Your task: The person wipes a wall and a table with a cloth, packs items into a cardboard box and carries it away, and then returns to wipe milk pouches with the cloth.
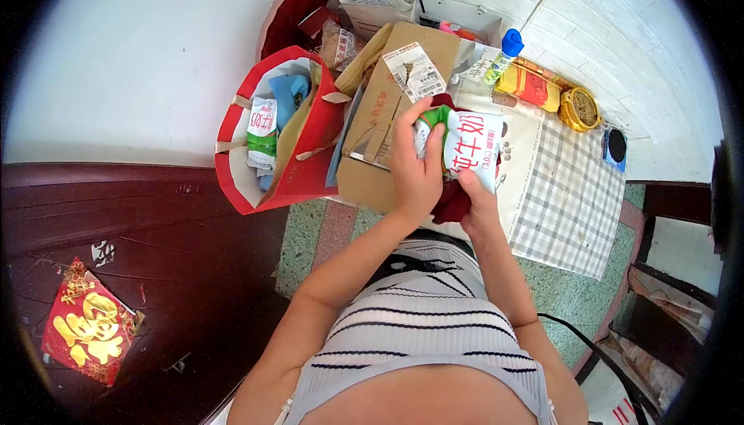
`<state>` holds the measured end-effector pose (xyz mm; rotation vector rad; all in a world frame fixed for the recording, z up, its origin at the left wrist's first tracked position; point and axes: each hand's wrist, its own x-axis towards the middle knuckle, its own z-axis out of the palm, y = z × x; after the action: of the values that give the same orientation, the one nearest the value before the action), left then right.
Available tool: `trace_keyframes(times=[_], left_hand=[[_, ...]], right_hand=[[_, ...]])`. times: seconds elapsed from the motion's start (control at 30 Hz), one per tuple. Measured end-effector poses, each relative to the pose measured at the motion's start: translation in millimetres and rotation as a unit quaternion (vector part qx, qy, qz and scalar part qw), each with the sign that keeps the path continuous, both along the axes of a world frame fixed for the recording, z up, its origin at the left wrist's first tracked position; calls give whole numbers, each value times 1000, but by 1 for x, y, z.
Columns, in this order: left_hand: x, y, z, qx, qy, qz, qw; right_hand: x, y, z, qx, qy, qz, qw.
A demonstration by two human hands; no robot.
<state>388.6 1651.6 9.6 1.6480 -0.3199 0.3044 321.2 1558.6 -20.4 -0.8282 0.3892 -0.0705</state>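
Both hands hold a white and green milk pouch [479, 142] with red lettering, in front of my body. My left hand [417, 168] is closed on its green end, thumb across the front. At the lower edge, my right hand [480, 202] grips the pouch with its thumb on the printed side; its other fingers are mostly hidden. A dark red cloth [451, 204] shows below and behind the pouch; I cannot tell whether the fingers also hold it. To the left, a red paper bag [291, 181] contains a similar milk pouch [263, 127] and a blue item.
A cardboard box [372, 185] stands beside the bag. A checked cloth [570, 200] covers the surface at right. Behind are a spray can [504, 56] with a blue cap, a gold pot [579, 110] and a white brick wall. A dark red door [186, 270] is at left.
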Motion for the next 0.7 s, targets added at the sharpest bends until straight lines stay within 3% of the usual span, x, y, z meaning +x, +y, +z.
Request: trace_keyframes(times=[0.17,0.3,0.37,0.43,0.5,0.57,0.7], left_hand=[[14,9,9,55,1,13,998],[42,44,25,20,-18,151,988],[53,68,32,30,-56,188,980],[63,98,34,29,-74,264,961],[70,124,37,21,-62,353,933],[71,143,40,23,-84,357,930],[61,151,42,-125,39,301,945]], right_hand=[[0,-1,1,-67,-11,-12,998],[-10,-12,14,-85,-60,33,994],[-9,-13,29,8,-45,16,999],[-7,-18,24,-17,-28,-9,999],[-8,-25,18,30,-4,-19,999],[-9,-31,8,50,18,-32,998],[-7,-40,3,71,6,-13,997]])
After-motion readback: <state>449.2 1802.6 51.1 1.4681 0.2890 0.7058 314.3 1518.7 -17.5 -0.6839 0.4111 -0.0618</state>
